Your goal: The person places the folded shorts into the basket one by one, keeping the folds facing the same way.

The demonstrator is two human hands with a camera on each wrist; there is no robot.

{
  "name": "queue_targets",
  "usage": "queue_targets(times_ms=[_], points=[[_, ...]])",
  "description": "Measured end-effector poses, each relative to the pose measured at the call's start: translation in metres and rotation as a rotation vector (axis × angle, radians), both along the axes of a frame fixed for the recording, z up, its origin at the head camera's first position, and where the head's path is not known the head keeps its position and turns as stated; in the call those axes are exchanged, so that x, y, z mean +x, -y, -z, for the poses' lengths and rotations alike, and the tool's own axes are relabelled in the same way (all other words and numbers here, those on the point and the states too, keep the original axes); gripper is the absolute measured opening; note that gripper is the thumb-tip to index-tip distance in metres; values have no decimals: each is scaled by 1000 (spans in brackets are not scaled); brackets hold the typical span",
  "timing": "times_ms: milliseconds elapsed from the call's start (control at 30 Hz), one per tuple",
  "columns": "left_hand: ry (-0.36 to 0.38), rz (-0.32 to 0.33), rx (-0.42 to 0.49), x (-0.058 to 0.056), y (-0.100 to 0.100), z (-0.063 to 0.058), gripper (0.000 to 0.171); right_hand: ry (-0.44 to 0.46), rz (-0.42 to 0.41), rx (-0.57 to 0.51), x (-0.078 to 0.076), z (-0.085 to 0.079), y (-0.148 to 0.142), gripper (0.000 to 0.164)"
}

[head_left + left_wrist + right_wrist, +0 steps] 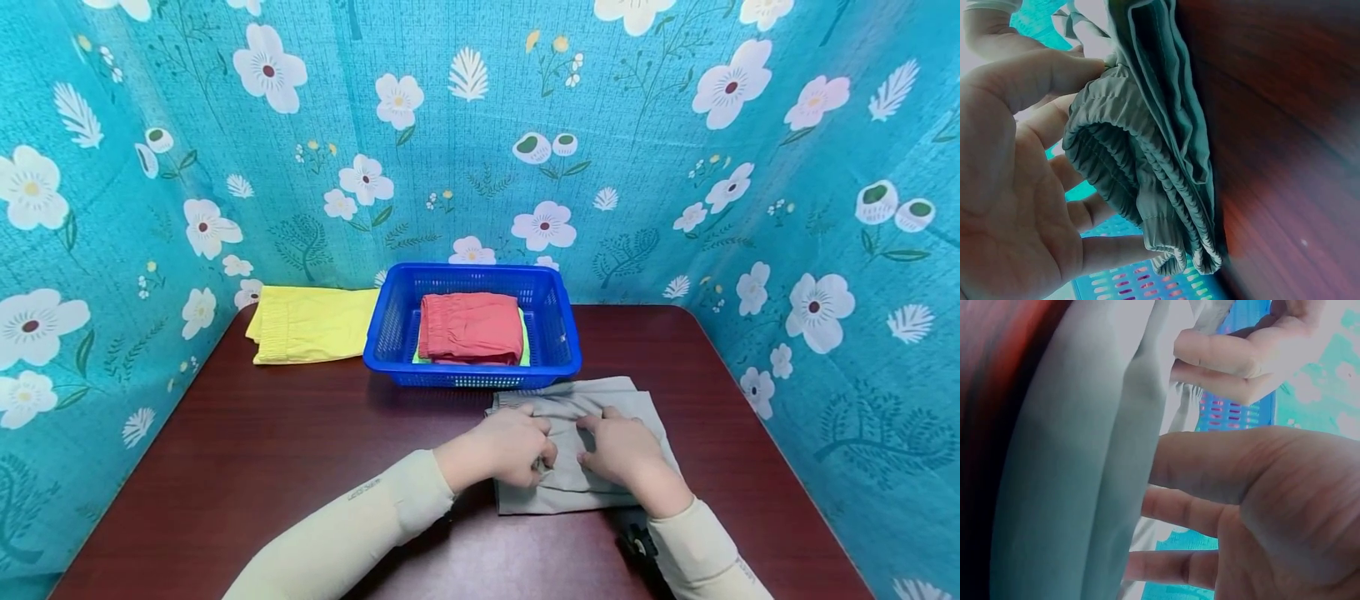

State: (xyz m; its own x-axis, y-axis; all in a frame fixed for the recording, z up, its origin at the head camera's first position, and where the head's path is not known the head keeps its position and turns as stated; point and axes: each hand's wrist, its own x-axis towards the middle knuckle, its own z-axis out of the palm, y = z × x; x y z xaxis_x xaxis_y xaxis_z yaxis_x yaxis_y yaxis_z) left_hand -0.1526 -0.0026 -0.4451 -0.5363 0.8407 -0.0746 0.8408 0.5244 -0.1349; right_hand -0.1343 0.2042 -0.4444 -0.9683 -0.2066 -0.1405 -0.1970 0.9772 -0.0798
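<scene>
Folded grey elastic-waist pants (pixel 566 492) lie in front of the blue basket, layered, with the top layer wrinkled. At their left side my left hand (pixel 513 446) pinches the cloth between thumb and fingers. In the left wrist view, the gathered waistband (pixel 1110 100) bulges open beside the left palm, with the thumb tip on its upper edge. My right hand (pixel 622 450) rests on the right part of the pants, fingers spread. Seen from the right wrist, its thumb (pixel 1204 459) and extended fingers touch the smooth grey cloth (pixel 1085 437).
The blue basket (pixel 472 369) stands at the back middle, holding folded red pants (pixel 472 325) over a bright green piece (pixel 526 337). Folded yellow pants (pixel 315 325) lie left of it. Floral curtains (pixel 450 167) surround the dark red table (pixel 285 450) at the back and sides.
</scene>
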Motion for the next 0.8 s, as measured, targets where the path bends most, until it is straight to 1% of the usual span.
queue_targets(times_ms=[167, 300, 567, 800], points=[[-1, 3, 9, 4, 9, 0, 19, -22, 6, 2, 4, 4, 8, 54], [4, 4, 27, 6, 16, 0, 19, -27, 1, -2, 7, 2, 16, 54], [28, -26, 51, 10, 28, 0, 20, -47, -19, 4, 10, -1, 28, 53], [42, -47, 84, 11, 38, 4, 20, -77, -43, 12, 13, -1, 37, 52]])
